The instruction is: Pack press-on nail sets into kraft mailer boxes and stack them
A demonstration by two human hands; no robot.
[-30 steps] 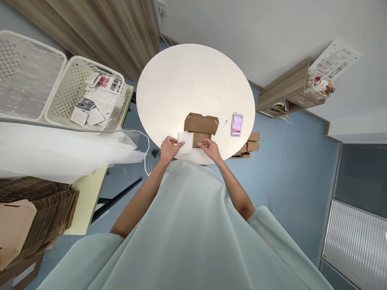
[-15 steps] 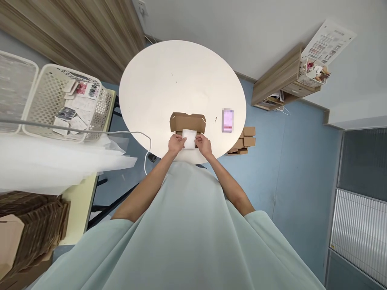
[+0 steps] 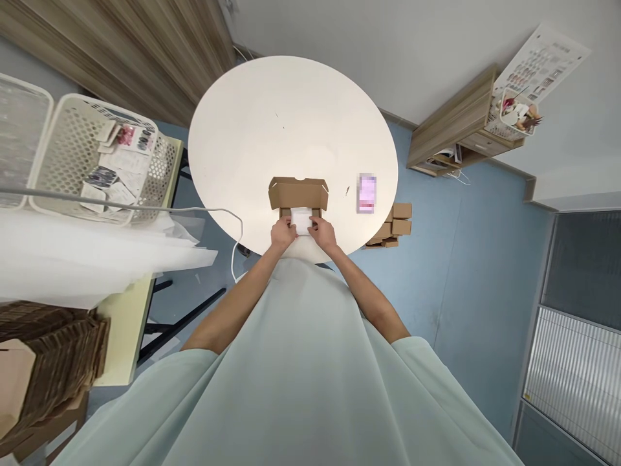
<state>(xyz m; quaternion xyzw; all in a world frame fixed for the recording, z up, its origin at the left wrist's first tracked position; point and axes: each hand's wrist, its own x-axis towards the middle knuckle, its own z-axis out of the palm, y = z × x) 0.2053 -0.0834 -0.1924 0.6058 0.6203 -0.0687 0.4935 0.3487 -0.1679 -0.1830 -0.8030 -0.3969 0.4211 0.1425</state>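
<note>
An open brown cardboard box (image 3: 299, 193) sits near the front edge of the round white table (image 3: 291, 97), its lid raised on the far side. A white, roughly square packet (image 3: 301, 221) is at the box's opening, partly inside it. My left hand (image 3: 283, 233) grips the packet's left edge with bent fingers. At the packet's right edge, my right hand (image 3: 322, 233) pinches it between thumb and fingers. Both hands hide the front corners of the box. What the white wrapping contains cannot be seen.
A blurred pink-purple item (image 3: 367, 193) lies on the table's right side. Small cardboard boxes (image 3: 400, 219) are stacked beyond that edge. To the left are a white basket (image 3: 68, 149) with cards, white sheets (image 3: 97, 255), a grey cable (image 3: 194, 209) and flattened cartons (image 3: 63, 349).
The white packet has gone lower into the box, and both hands have moved with it. The view has shifted slightly.
</note>
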